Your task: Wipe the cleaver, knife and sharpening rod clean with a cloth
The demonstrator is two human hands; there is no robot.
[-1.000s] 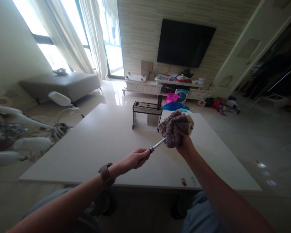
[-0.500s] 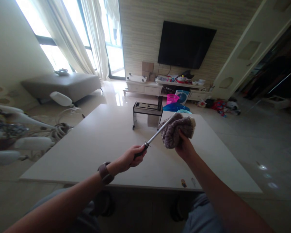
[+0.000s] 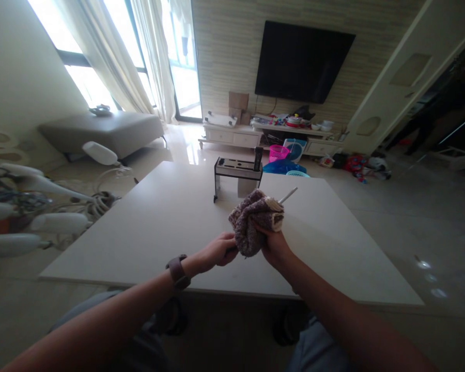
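My left hand [image 3: 219,250] is closed round the black handle of a honing steel [image 3: 289,195], whose tip points up and to the right. A bunched grey-brown fluffy cloth [image 3: 248,222] with a pale edge is gripped in my right hand [image 3: 275,248]. The cloth lies around the rod near the handle and hides most of it; only the tip end shows beyond. Behind the cloth, a knife block [image 3: 238,168] with a dark frame stands on the white table [image 3: 158,222]. One black-handled knife [image 3: 258,158] is in its right end.
White lamp shades and coiled cables [image 3: 101,204] crowd the left side. Past the table's far edge are a pink basket [image 3: 279,153], a blue plastic item [image 3: 281,166] and a low TV cabinet [image 3: 227,137]. A grey bench [image 3: 104,132] stands by the window.
My right hand has slid the cloth down the rod, toward my left hand and the handle. The rod's tip now sticks out beyond the cloth.
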